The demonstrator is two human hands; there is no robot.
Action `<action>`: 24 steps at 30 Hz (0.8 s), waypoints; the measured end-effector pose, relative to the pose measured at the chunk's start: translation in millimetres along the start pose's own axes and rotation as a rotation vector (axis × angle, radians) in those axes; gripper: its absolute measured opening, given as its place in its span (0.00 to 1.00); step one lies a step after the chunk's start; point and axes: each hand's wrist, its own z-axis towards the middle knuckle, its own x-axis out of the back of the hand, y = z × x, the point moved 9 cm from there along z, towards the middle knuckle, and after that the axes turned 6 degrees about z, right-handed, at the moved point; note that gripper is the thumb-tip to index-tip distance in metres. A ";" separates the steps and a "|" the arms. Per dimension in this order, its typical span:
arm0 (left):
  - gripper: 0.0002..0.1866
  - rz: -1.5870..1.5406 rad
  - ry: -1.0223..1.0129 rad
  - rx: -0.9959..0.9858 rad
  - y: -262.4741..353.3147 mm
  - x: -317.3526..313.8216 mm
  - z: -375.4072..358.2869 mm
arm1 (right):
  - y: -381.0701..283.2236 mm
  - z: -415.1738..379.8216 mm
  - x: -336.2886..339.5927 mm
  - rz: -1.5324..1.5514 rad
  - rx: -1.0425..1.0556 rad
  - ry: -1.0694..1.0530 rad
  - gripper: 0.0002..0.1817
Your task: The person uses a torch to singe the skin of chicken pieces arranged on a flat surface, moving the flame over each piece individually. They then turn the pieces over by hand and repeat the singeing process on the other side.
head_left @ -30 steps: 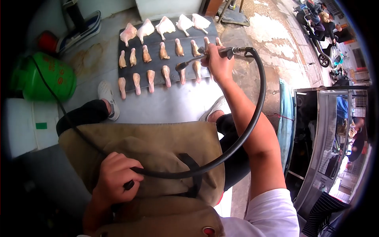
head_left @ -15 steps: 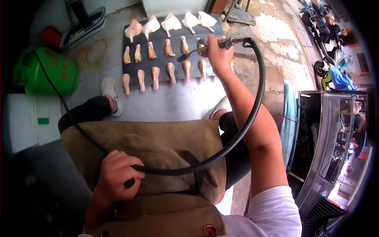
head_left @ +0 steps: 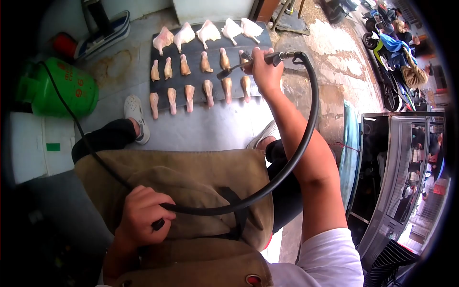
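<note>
My right hand [head_left: 267, 72] grips a gas torch [head_left: 234, 68] over the right side of a dark board [head_left: 196, 80]. The torch's nozzle points left, above the gap between two rows of chicken drumsticks [head_left: 205, 63]. No flame is visible. Along the board's far edge lie several larger chicken leg quarters [head_left: 208, 33]. A black hose [head_left: 229, 208] curves from the torch's rear end down to my left hand [head_left: 145, 213], closed around it above my lap. Out of that fist pokes a short black end [head_left: 158, 224]; what it belongs to is hidden.
A green gas cylinder [head_left: 71, 91] stands at left, with the hose running past it. My shoes [head_left: 136, 117] flank the board's near side. A brown apron [head_left: 172, 167] covers my lap. A glass-fronted cabinet [head_left: 401, 167] is at right; people and motorbikes [head_left: 392, 62] are beyond.
The torch's nozzle has shifted slightly right and down, and the whole view has dropped slightly. My left hand keeps its hold on the hose. The traffic in the street has moved.
</note>
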 end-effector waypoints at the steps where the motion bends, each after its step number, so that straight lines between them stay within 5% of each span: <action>1: 0.10 0.002 0.001 0.000 0.3 -0.2 0.2 | -0.1 -0.5 0.7 -0.035 0.008 -0.012 0.13; 6: 0.10 -0.007 0.011 0.000 1.3 -0.4 1.8 | 10.0 6.8 3.1 -0.184 0.159 -0.085 0.13; 24: 0.08 0.001 0.002 -0.007 0.6 -1.2 -3.1 | 13.6 -14.8 9.9 0.055 -0.038 0.006 0.17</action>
